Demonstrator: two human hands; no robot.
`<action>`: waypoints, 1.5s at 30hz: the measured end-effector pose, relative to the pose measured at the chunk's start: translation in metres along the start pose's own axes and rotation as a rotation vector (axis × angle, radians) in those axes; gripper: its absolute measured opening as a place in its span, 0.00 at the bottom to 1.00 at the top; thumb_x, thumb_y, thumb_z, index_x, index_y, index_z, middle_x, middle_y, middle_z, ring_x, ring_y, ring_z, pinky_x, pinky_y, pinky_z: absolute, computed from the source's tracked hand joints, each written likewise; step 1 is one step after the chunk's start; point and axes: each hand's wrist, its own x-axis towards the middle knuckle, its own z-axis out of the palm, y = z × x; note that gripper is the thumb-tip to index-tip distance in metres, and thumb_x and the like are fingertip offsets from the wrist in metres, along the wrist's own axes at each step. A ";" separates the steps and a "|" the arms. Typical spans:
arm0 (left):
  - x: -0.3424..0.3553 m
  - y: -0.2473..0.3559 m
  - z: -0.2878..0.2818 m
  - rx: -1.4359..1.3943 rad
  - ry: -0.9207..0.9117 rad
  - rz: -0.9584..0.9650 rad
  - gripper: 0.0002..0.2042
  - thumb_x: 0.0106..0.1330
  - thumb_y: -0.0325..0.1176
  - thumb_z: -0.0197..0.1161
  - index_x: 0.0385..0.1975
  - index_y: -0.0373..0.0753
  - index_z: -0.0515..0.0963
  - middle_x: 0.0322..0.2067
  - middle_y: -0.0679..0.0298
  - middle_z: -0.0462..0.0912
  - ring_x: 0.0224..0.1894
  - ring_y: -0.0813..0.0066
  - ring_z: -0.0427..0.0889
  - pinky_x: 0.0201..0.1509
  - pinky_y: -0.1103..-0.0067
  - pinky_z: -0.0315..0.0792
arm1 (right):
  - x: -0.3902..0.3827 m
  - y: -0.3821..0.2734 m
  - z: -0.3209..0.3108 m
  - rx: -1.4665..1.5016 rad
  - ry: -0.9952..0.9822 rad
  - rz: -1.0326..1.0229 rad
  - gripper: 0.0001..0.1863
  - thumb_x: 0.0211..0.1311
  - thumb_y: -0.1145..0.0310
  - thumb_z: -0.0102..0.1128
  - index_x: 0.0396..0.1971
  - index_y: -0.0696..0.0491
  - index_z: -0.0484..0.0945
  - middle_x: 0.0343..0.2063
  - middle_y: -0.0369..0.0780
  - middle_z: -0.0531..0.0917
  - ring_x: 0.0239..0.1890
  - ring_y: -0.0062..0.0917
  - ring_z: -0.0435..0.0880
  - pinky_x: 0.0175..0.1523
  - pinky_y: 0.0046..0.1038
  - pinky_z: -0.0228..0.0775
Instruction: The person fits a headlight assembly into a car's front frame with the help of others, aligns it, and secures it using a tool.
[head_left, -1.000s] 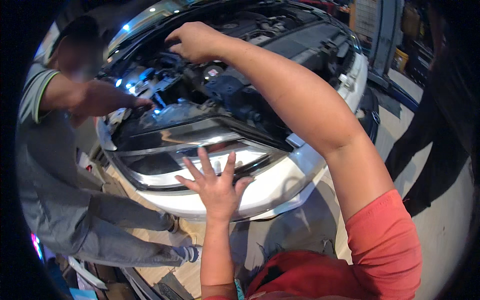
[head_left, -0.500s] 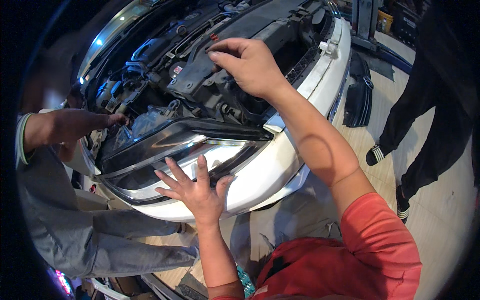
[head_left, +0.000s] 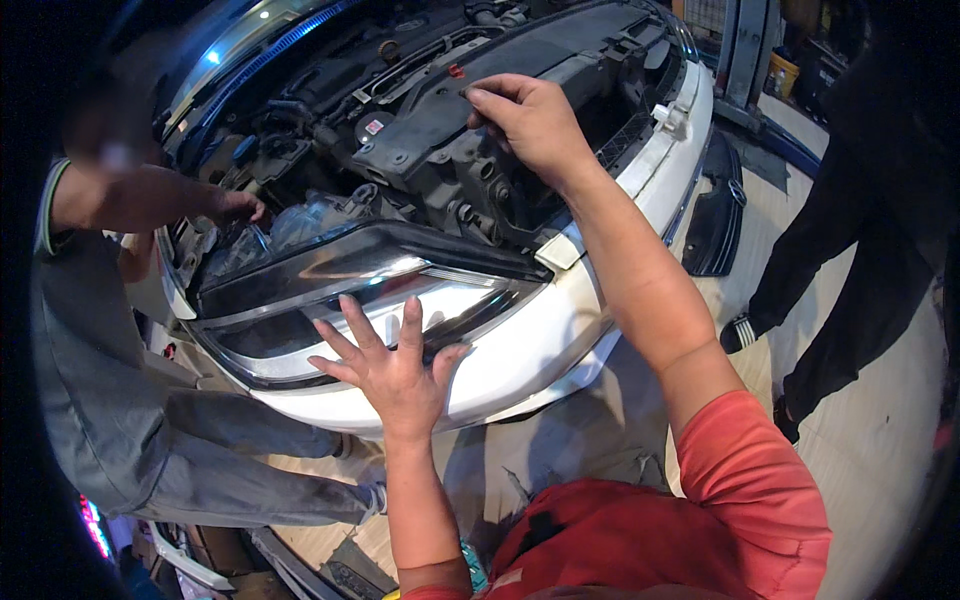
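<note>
My left hand (head_left: 390, 375) rests with fingers spread on the lower part of the headlight (head_left: 290, 335) of a white car (head_left: 510, 385). My right hand (head_left: 520, 120) is raised over the black plastic panel (head_left: 420, 115) of the open engine bay, fingertips pinched; whatever is between them is too small to make out. A co-worker's hand (head_left: 240, 207) is at the inner side of the headlight, beside a slim metal piece I cannot identify clearly.
A co-worker (head_left: 110, 340) in grey stands close at the left. Another person's dark-clad legs (head_left: 830, 280) are at the right. A detached black grille (head_left: 712, 220) lies on the floor beside the bumper, near a lift post (head_left: 742, 55) and a yellow bucket (head_left: 780, 75).
My right hand has moved rightward and lower across the view from the back of the engine bay. My left hand appears slightly further left, still spread on the headlight. More of the grille now shows.
</note>
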 end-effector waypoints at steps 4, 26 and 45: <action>0.000 0.001 -0.001 0.001 -0.011 -0.008 0.46 0.47 0.70 0.63 0.70 0.71 0.55 0.75 0.53 0.34 0.74 0.35 0.30 0.62 0.31 0.29 | -0.001 -0.002 0.001 -0.014 -0.024 0.033 0.14 0.65 0.67 0.61 0.45 0.59 0.80 0.28 0.36 0.84 0.25 0.10 0.75 0.28 0.13 0.63; 0.002 0.001 -0.003 -0.036 -0.016 -0.029 0.45 0.46 0.68 0.65 0.69 0.71 0.58 0.75 0.53 0.36 0.74 0.40 0.28 0.63 0.32 0.27 | -0.002 0.002 -0.004 0.036 -0.045 0.026 0.10 0.67 0.67 0.59 0.38 0.59 0.82 0.24 0.33 0.82 0.23 0.12 0.75 0.28 0.15 0.63; 0.003 0.001 -0.004 -0.023 -0.017 0.002 0.46 0.46 0.67 0.66 0.69 0.68 0.58 0.75 0.51 0.34 0.74 0.35 0.29 0.62 0.31 0.29 | 0.006 -0.026 0.028 -0.161 -0.084 -0.215 0.15 0.60 0.63 0.62 0.39 0.59 0.84 0.27 0.40 0.87 0.30 0.20 0.84 0.39 0.23 0.74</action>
